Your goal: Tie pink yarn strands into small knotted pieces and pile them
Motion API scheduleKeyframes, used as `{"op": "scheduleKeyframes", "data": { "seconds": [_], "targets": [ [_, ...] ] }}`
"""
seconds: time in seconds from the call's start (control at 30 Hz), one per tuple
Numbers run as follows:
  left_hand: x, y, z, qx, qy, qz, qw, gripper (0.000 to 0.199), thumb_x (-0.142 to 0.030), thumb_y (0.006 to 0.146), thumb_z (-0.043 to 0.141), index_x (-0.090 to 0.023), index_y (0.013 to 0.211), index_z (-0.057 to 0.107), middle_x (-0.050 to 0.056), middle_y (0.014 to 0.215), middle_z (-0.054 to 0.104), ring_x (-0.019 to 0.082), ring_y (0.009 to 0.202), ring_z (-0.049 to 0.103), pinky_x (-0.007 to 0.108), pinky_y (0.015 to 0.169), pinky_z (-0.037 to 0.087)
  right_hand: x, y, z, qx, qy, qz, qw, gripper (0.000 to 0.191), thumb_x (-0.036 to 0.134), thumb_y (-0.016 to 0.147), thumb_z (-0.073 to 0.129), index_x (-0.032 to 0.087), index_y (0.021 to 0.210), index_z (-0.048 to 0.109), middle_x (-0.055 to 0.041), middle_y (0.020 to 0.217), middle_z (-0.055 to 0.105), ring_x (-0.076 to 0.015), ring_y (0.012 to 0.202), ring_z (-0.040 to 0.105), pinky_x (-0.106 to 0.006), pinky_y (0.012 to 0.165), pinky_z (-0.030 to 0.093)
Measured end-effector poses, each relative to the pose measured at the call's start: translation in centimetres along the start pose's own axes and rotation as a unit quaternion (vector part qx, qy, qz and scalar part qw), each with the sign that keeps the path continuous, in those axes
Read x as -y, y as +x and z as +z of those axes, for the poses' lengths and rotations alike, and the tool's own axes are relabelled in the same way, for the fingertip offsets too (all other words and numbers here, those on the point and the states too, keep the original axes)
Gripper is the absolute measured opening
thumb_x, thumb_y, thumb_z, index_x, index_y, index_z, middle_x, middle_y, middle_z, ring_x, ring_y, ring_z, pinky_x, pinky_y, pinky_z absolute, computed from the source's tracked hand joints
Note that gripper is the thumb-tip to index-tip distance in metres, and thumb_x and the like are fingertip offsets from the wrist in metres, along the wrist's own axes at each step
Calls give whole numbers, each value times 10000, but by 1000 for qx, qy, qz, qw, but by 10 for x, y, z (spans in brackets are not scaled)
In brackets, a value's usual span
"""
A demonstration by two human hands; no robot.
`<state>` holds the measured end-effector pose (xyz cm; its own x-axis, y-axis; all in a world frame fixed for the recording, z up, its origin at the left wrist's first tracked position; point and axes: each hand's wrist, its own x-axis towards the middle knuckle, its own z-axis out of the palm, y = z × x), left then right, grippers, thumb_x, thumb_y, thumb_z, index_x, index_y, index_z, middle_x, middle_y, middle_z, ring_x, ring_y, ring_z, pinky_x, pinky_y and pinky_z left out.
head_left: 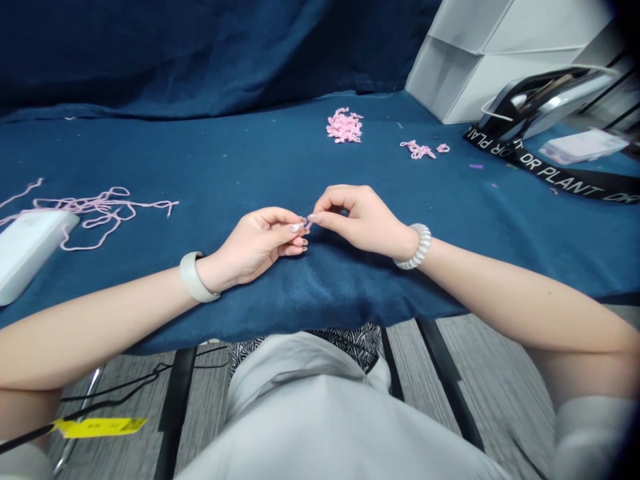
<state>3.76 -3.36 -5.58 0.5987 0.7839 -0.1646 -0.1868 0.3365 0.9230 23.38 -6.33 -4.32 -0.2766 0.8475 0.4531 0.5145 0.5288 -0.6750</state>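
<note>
Tiny pink yarn piece (305,224) sits pinched between the nearly closed fingertips of our left hand (255,243) and right hand (363,220), held close together above the blue cloth (225,160) for fine control, with pink yarn bits (345,126) lying beyond.

Left hand (254,245) and right hand (362,221) meet, fingertips pinched in a grip

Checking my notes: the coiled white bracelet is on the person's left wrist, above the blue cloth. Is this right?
No: the head view shows the coiled white bracelet on the right wrist, not the left, above the blue cloth.
</note>
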Motion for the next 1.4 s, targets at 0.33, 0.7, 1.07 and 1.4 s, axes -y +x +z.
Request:
{"op": "scheduleKeyframes", "data": {
  "seconds": [0.33, 0.7, 1.07, 1.4],
  "targets": [
    [3, 0, 1, 32, 127, -6, 991, 197, -229, 681, 806, -130, 829, 723, 18, 698, 717, 100, 638, 682, 181, 660, 578, 0, -4, 7, -11, -28, -173, 984, 196, 253, 879, 603, 135, 732, 658, -24, 729, 620, -108, 699, 567, -240, 675, 446],
    [2, -2, 1, 56, 151, 4, 987, 169, -247, 736, 766, -125, 795, 666, 13, 707, 722, 104, 622, 695, 169, 618, 583, 5, -3, 9, -1, 5, -89, 996, 184, 305, 882, 587, 132, 822, 610, -13, 745, 591, -96, 674, 513, -226, 651, 406],
    [3, -4, 3, 48, 141, 36, 988, 290, -272, 705, 794, -128, 731, 543, 34, 709, 728, 155, 650, 715, 187, 531, 583, 7, -1, 6, 187, 144, 114, 965, 519, 546, 946, 356, 131, 691, 535, -1, 647, 530, -84, 604, 456, -231, 633, 370],
    [1, -6, 4, 62, 161, 47, 984, 323, -275, 706, 793, -136, 666, 504, 47, 673, 727, 155, 616, 710, 186, 517, 571, 8, 3, 9, 226, 193, 117, 948, 395, 408, 915, 512, 133, 631, 505, 25, 588, 502, -58, 544, 407, -197, 545, 332]
  ]
}}
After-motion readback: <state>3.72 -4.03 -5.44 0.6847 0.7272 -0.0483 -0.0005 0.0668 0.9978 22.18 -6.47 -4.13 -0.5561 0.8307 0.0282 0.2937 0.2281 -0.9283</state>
